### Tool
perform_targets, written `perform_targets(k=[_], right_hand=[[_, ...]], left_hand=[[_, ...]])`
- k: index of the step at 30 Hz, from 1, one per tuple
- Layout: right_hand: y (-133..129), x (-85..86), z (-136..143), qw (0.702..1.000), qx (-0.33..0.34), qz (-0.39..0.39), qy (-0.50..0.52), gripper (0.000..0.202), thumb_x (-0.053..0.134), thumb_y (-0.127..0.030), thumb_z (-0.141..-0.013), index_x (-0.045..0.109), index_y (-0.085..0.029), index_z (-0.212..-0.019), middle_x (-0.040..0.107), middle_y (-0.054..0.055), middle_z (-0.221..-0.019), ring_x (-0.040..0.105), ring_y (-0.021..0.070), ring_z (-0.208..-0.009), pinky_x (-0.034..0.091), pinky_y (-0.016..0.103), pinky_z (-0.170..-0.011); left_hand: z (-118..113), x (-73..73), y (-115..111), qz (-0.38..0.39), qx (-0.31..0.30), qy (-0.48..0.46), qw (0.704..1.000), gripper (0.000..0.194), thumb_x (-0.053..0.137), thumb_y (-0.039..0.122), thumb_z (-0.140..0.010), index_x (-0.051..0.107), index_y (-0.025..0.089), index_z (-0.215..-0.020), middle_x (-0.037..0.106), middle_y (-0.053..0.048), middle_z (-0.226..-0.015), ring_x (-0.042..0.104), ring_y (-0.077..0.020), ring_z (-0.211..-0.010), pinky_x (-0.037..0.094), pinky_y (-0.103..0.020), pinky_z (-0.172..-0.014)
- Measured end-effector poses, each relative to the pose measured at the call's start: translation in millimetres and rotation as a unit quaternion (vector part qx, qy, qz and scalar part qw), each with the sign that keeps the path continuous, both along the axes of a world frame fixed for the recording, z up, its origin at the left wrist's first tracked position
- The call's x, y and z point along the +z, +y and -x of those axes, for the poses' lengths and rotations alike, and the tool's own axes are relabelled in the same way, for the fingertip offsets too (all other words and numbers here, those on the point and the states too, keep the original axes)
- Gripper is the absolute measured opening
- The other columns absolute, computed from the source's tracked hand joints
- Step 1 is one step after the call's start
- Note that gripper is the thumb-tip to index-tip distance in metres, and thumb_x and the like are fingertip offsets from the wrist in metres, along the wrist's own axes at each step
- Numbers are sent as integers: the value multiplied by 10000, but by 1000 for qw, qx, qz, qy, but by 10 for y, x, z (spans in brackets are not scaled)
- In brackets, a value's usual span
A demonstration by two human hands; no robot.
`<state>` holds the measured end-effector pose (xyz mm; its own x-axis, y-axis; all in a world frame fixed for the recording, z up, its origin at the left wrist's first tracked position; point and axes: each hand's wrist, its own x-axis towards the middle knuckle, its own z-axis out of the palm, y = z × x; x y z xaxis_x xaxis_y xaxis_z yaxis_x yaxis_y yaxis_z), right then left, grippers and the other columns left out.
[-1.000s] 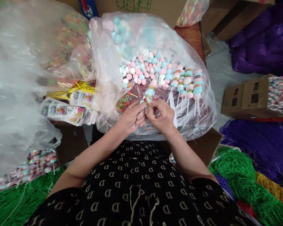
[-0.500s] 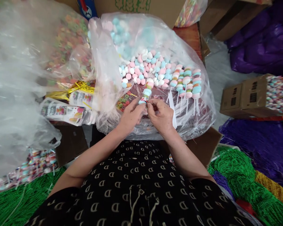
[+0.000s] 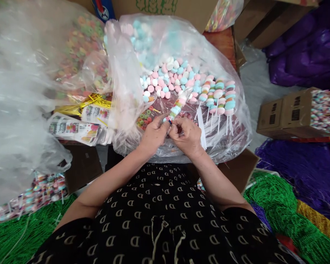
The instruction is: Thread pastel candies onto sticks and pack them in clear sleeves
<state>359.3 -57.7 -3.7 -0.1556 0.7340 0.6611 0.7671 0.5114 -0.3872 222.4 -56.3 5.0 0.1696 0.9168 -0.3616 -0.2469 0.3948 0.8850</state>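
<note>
A wide clear plastic bag (image 3: 231, 121) lies open beyond the fingers, and loose pastel candy discs (image 3: 167, 79) are heaped in its far part, well past the fingertips. That heap is large, so by the look of it most of the work is left. Just to the right of the fingers and a little beyond them lies a row of finished candy skewers (image 3: 218, 97), their white sticks pointing back toward the person; these few are the part already done.

Between the two hands is one more candy skewer (image 3: 177, 107), stacked with discs and slanting up and away to the right from the fingertips. The left hand (image 3: 153, 135) has its fingers closed round the lower end of it, thumb on top. The right hand (image 3: 187, 136) touches the left, fingers curled in and pinched at the same end; whether it grips the stick or a small piece there I cannot tell. This one seems near complete but not yet laid with the others.
</note>
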Motion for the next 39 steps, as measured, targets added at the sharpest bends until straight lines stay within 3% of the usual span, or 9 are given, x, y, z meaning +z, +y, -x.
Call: perform_targets(k=[4,9,14,17,21,26,35,37,39], right_hand=[[-14,23,-53,995,22,72,62,95,552,-172,-903,598,-245,-865,692,-23,-717,618,120,-587,479,252,-577],[-18,125,-72,991,5,97,97,86,551,-198,-903,616,-241,-866,695,-32,-726,585,106,-565,477,244,-569],[-12,137,-68,992,32,81,86,95,539,-190,-905,611,-241,-868,699,-22,-748,613,119,-620,506,258,-618],[-28,125,-78,992,46,90,77,95,538,-192,-907,607,-242,-865,698,-23,-753,610,117,-615,506,259,-617],[-61,128,-76,986,22,120,118,82,546,-227,-958,626,-236,-974,706,-26,-794,611,104,-599,503,246,-587],[-44,122,-43,989,18,104,100,71,608,-266,-963,655,-234,-1005,733,-5,-853,639,116,-660,523,258,-626],[-13,127,-16,991,-13,119,59,134,539,-247,-969,668,-231,-938,738,19,-862,661,144,-714,543,295,-685],[-14,137,-6,992,-16,114,59,128,547,-236,-963,671,-232,-932,739,17,-856,664,144,-717,544,294,-688],[-12,141,3,992,-18,112,61,124,553,-228,-959,674,-234,-930,743,16,-854,668,145,-719,544,292,-689]], left_hand=[[23,154,-14,75,-23,-123,989,123,533,223,-997,654,203,-1007,371,122,-438,274,-60,-329,278,-208,-372],[81,255,2,110,-81,-214,967,318,454,255,-1057,536,204,-754,477,82,-507,373,-51,-359,408,-204,-434],[104,219,18,149,-117,-231,954,441,466,291,-1075,503,190,-647,420,80,-451,334,-40,-316,359,-194,-380],[85,194,9,121,-76,-213,967,318,599,280,-1016,532,204,-714,397,109,-418,284,-42,-298,318,-187,-355],[41,150,-1,49,-17,-135,989,67,680,252,-960,625,219,-981,399,139,-411,287,-55,-309,304,-184,-353],[22,84,-5,-5,-1,-29,1000,158,706,291,-949,648,225,-1080,420,121,-477,320,-44,-338,266,-199,-363],[46,68,-25,-20,8,-12,1000,327,601,402,-992,663,216,-1254,369,103,-509,303,-75,-387,263,-226,-392],[42,33,-14,-33,12,9,999,307,616,399,-984,675,225,-1229,415,92,-537,345,-79,-417,304,-222,-422],[37,-11,0,-48,24,36,998,301,625,382,-977,678,236,-1234,537,57,-607,484,-102,-512,400,-222,-503]])
